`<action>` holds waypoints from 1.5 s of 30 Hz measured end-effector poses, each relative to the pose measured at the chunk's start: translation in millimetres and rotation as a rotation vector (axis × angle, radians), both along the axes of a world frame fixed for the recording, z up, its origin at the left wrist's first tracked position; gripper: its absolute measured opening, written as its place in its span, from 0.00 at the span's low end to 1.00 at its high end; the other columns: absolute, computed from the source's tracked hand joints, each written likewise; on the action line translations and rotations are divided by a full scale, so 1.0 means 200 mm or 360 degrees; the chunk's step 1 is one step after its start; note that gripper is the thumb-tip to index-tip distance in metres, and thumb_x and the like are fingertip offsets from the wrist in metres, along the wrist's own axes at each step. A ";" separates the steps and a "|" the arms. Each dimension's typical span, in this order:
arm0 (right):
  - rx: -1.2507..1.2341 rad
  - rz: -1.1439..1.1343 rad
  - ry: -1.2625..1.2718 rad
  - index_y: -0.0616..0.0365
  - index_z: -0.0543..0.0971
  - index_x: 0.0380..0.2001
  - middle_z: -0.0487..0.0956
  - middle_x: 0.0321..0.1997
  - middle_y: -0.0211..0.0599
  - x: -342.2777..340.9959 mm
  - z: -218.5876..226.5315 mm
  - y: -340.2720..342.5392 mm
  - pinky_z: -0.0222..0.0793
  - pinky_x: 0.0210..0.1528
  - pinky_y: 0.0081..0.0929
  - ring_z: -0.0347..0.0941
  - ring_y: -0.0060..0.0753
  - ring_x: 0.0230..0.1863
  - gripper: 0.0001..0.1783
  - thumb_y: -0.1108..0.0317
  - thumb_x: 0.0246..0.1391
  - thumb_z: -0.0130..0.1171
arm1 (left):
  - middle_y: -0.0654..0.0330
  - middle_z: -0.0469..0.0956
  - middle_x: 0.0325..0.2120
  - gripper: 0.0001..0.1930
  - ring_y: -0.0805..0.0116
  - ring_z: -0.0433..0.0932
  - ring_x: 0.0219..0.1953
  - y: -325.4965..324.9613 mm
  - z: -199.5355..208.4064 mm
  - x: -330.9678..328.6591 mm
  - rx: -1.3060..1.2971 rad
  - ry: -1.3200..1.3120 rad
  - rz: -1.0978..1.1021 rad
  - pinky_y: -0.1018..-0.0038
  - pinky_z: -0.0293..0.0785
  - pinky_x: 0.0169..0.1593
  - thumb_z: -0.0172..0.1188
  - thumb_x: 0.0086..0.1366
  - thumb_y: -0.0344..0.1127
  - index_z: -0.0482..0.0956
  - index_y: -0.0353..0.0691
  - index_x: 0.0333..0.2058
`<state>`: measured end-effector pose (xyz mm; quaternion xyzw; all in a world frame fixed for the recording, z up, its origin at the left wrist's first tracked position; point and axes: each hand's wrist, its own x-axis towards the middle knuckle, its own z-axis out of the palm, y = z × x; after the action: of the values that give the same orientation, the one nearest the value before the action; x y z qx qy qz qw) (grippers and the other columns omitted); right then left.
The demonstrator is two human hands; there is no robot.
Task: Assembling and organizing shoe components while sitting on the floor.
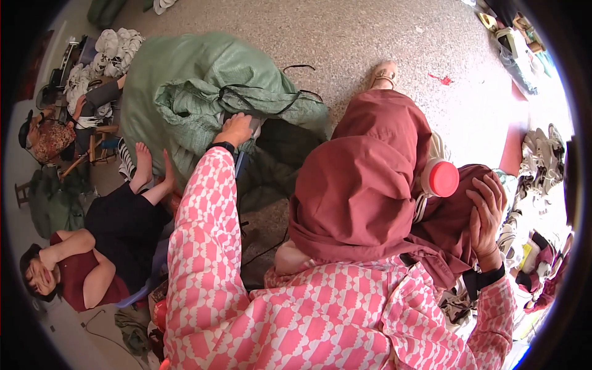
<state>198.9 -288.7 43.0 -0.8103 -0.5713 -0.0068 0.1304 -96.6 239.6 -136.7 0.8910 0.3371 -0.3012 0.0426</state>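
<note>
My left hand reaches to the mouth of a large, full green woven sack. Its fingers curl over a greyish item at the opening; sack folds and my hand hide most of it. A black cord runs across the gathered cloth just above. On the right, my right hand lies with its fingers stretched out on the dark red cloth over my leg. Beside it, between my legs, is a pale container with a red lid.
Two people sit at the left, one barefoot close to the sack. Piles of white shoes lie behind them. More shoes are heaped along the right. Dark green sacking spreads below the sack's mouth, on a speckled floor.
</note>
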 end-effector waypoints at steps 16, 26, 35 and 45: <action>-0.0005 -0.0014 -0.0001 0.61 0.78 0.36 0.75 0.51 0.43 0.01 0.00 0.01 0.49 0.66 0.47 0.64 0.51 0.60 0.17 0.64 0.56 0.43 | 0.51 0.77 0.45 0.19 0.51 0.74 0.51 0.73 0.44 0.33 -0.0447 -0.1029 0.0000 0.65 0.69 0.54 0.57 0.58 0.32 0.75 0.40 0.50; -0.0018 -0.0040 0.0008 0.62 0.78 0.36 0.75 0.51 0.43 0.01 0.00 0.00 0.48 0.66 0.47 0.64 0.50 0.60 0.18 0.62 0.58 0.41 | 0.51 0.58 0.64 0.28 0.50 0.58 0.64 0.26 0.06 -0.06 -0.0383 0.0077 -0.0054 0.64 0.55 0.65 0.53 0.64 0.43 0.61 0.48 0.62; -0.0047 -0.0036 0.0034 0.62 0.78 0.36 0.75 0.51 0.43 0.01 0.00 0.01 0.48 0.67 0.47 0.64 0.50 0.60 0.18 0.63 0.57 0.41 | 0.52 0.62 0.62 0.39 0.58 0.61 0.63 0.23 0.05 0.07 -0.0432 -0.0386 0.0965 0.70 0.51 0.66 0.53 0.60 0.61 0.65 0.36 0.59; -0.0045 -0.0024 0.0026 0.62 0.78 0.36 0.75 0.51 0.43 0.02 0.00 0.01 0.49 0.66 0.47 0.64 0.50 0.60 0.17 0.63 0.57 0.42 | 0.53 0.66 0.58 0.35 0.60 0.63 0.60 0.51 0.02 0.17 0.0032 -0.1199 0.0372 0.70 0.53 0.64 0.52 0.62 0.56 0.66 0.32 0.58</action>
<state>202.0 -286.4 42.8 -0.8164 -0.5640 0.0069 0.1236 -62.1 341.4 -132.1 0.8952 0.3999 0.0570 0.1885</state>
